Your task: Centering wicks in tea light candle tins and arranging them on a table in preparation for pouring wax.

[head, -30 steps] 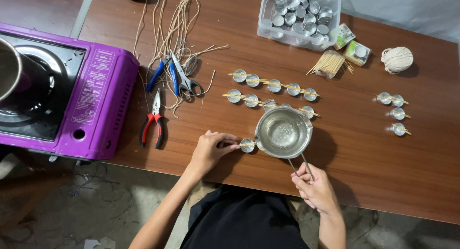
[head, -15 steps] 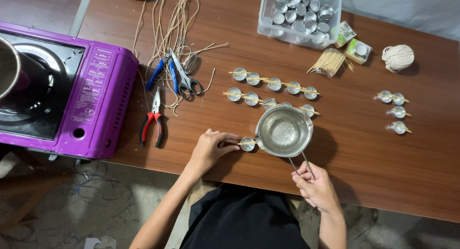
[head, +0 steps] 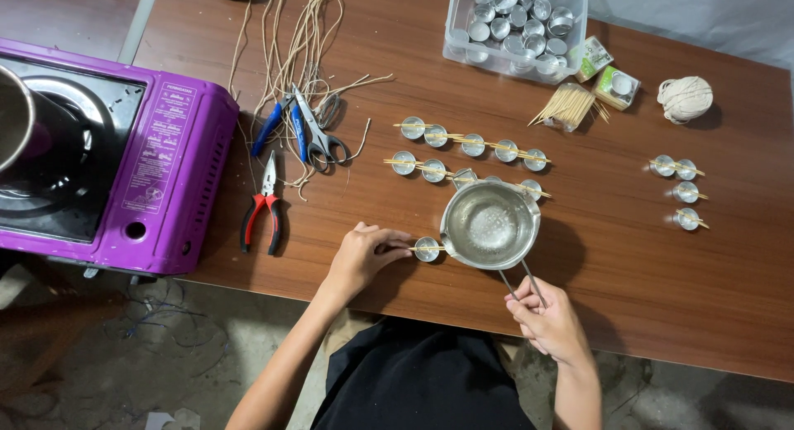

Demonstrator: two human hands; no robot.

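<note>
1. Looking straight down, nearest of all is the person's dark-clothed lap at the bottom edge, with a rough grey concrete floor [head: 165,347] on either side, dusty and littered with scraps.
2. Right hand [head: 547,321] sits at the near edge of the brown wooden tabletop [head: 662,281], fingers closed around the thin wire handle of a small steel saucepan [head: 490,223], which is held over the wood and casts a dark shadow to its right.
3. Left hand [head: 364,255] rests on the tabletop just left of the pan, fingertips pinching a thin wooden stick that lies across a small metal tealight cup [head: 427,249]; that cup sits right beside the pan's rim.
4. Further left, red-handled pliers [head: 263,205] lie flat, near a purple portable gas stove [head: 124,157] that hangs over the tabletop's left end, with a metal pot partly in view on its burner.
5. Mid-table now: two rows of tealight cups [head: 473,145], sticks laid across them, run just beyond the pan. Well off to the right, a smaller group of cups [head: 683,192].
6. Blue-handled cutters and scissors [head: 308,128] lie on loose lengths of pale cord [head: 289,41].
7. Far edge: a clear plastic tub [head: 517,21] full of empty cups, a bundle of sticks [head: 569,107], a ball of twine [head: 685,97].
</note>
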